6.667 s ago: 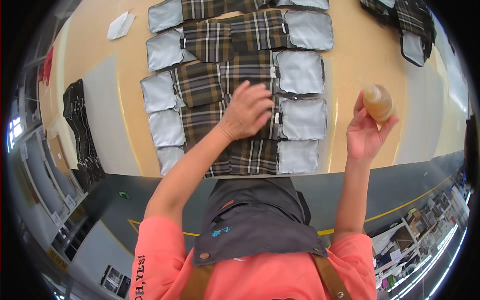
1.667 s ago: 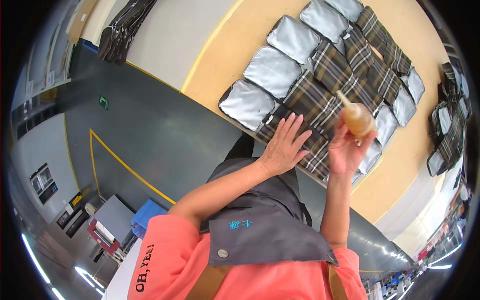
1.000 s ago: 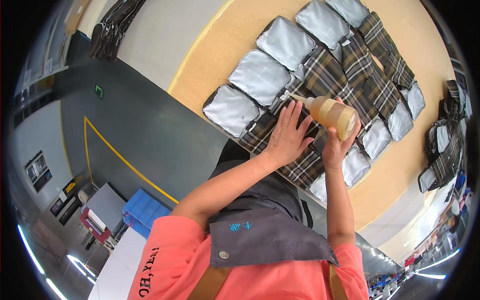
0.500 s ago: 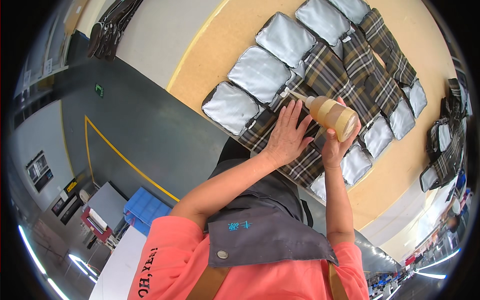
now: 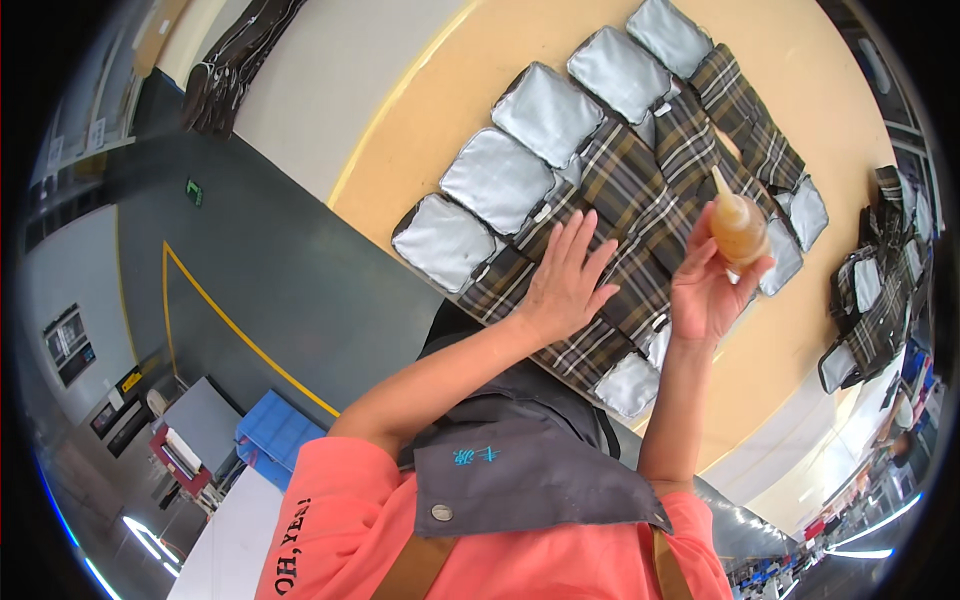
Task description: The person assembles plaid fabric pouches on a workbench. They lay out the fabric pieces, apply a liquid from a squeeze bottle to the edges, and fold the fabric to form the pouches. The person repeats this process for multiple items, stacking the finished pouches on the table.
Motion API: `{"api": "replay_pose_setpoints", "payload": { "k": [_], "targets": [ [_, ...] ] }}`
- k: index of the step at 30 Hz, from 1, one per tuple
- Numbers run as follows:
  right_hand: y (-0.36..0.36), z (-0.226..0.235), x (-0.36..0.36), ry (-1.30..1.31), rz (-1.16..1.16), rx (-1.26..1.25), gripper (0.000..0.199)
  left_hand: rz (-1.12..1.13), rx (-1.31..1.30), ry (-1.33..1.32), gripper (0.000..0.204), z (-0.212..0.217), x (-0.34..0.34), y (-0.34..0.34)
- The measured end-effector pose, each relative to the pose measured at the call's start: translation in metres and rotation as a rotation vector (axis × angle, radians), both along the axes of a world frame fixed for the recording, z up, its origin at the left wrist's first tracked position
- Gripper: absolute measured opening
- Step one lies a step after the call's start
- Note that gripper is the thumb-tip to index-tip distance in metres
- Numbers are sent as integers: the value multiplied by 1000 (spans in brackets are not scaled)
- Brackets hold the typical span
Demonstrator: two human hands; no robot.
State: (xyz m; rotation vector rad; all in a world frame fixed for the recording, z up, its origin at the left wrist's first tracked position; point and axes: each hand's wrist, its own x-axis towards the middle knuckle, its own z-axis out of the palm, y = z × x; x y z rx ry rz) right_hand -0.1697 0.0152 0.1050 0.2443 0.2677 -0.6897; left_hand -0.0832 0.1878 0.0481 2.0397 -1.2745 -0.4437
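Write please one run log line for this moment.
left hand: flat on plaid fabric pieces | right hand: holds amber squeeze bottle, nozzle up | surface: tan table

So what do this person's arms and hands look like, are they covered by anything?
Both hands are bare: no gloves, rings or watch show on the left hand or the right hand. The forearms are uncovered too. Short coral-orange sleeves end at the upper arms, one bearing dark lettering, under a grey apron with tan straps.

Tan worktable (image 5: 450,110) above dark grey floor (image 5: 260,260) with yellow line (image 5: 240,330), blue crate (image 5: 275,440) nearby.
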Motion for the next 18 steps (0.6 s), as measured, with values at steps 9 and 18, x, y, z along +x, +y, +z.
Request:
{"api": "replay_pose_setpoints", "payload": {
  "k": [9, 18],
  "targets": [
    [-41, -12, 5, 694, -118, -637, 65, 141, -25, -131, 65, -24, 39, -86],
    [-26, -57, 30, 927, 37, -1186, 74, 20, 108, -53, 66, -26, 16, -85]
  ]
}}
